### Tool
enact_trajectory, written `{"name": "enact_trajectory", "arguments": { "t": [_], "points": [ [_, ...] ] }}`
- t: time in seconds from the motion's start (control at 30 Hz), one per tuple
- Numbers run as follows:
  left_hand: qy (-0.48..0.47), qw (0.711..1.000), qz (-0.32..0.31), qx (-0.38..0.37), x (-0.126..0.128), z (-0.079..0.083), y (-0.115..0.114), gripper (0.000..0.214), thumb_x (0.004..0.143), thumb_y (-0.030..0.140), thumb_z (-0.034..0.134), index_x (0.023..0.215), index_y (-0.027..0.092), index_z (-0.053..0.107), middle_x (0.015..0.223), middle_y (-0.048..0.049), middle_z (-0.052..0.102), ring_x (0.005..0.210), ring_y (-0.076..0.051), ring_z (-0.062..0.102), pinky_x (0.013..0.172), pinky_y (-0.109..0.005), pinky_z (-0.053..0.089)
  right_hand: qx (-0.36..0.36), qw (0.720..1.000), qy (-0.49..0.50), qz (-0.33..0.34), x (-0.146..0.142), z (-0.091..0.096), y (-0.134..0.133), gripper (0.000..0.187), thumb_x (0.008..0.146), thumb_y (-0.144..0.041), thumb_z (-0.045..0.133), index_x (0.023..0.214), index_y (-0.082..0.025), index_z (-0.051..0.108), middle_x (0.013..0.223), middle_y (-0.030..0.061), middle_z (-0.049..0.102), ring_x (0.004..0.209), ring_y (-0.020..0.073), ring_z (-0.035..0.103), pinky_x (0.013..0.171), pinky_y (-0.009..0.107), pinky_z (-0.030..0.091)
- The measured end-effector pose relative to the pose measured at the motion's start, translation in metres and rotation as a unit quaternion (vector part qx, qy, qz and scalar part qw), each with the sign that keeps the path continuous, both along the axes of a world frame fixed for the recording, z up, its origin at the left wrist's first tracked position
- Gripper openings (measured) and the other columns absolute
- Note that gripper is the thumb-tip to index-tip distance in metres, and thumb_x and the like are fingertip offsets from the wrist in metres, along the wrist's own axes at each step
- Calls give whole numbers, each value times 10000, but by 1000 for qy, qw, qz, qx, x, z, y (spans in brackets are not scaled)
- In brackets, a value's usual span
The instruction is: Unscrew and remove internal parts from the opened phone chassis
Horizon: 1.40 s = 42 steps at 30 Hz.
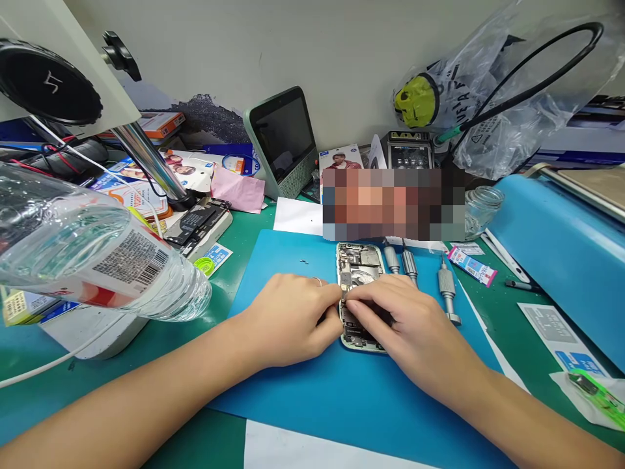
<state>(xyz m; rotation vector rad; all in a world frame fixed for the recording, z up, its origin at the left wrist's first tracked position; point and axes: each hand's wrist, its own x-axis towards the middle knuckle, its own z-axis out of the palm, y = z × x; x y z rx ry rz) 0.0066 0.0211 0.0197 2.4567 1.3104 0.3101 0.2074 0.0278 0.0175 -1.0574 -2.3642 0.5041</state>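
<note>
Phone [360,273] under left hand [288,319] and right hand [405,326] points lengthwise away.

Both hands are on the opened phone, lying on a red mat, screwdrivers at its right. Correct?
No: in the head view the mat is blue, not red. Left hand and right hand are on the opened phone, screwdrivers at its right.

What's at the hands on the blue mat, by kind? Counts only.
Opened silver-framed phone on the blue silicone mat: 1
Silver metal screwdrivers: 3
Hands on the phone, left hand and right hand: 2
Total: 6
</note>
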Motion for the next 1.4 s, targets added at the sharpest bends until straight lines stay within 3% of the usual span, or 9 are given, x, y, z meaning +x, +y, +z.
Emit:
{"name": "enact_trajectory", "arguments": {
  "t": [0.27, 0.67, 0.9, 1.13, 1.3, 1.4],
  "points": [
    [-1, 1000, 0, 9, -1, 0, 0, 151, 896, 210, 458, 746, 213, 442, 694, 31, 594, 600, -151, 527, 533, -319, 200, 5, 1000, 21, -10, 2, 1, -1, 132, 984, -178, 568, 1027, -258, 664, 932, -8, 753, 885, 175, 665, 820, 332, 473],
    [-32, 997, -23, 66, -2, 0, -12, 120, 899, 211, 461, 805, 209, 536, 657, 25, 581, 565, -143, 523, 523, -331, 245, 21, 999, 15, -47, 7, 1, 2, 159, 987, -235, 525, 963, -240, 682, 893, 36, 758, 851, 215, 682, 796, 370, 503],
    [-35, 983, -139, 114, -10, 1, -18, 217, 922, 175, 445, 1053, 196, 617, 688, 5, 630, 560, -169, 552, 524, -348, 309, 17, 997, 13, -72, 10, 1, 7, 155, 975, -238, 545, 943, -248, 696, 904, 10, 768, 872, 206, 694, 838, 369, 507],
    [-28, 958, -252, 134, -4, 6, -26, 177, 868, 191, 494, 899, 177, 668, 582, -8, 566, 500, -180, 513, 442, -378, 299, 22, 996, 0, -83, 15, 1, 9, 192, 978, -290, 534, 943, -245, 717, 874, 28, 773, 850, 222, 695, 818, 382, 520],
    [-74, 939, -279, 186, 12, 5, -39, 190, 914, 223, 494, 808, 182, 645, 532, 15, 506, 486, -153, 521, 393, -357, 313, 34, 997, 11, -75, 16, 3, 3, 154, 971, -300, 561, 937, -263, 706, 824, 14, 753, 822, 218, 679, 817, 386, 511],
    [-69, 936, -281, 198, 12, 2, -38, 214, 912, 226, 497, 741, 185, 617, 534, 19, 500, 484, -141, 511, 397, -355, 296, 82, 989, 61, -110, 26, 13, 5, 119, 954, -254, 567, 939, -261, 685, 837, 18, 731, 774, 208, 656, 748, 365, 498]
  ]
}}
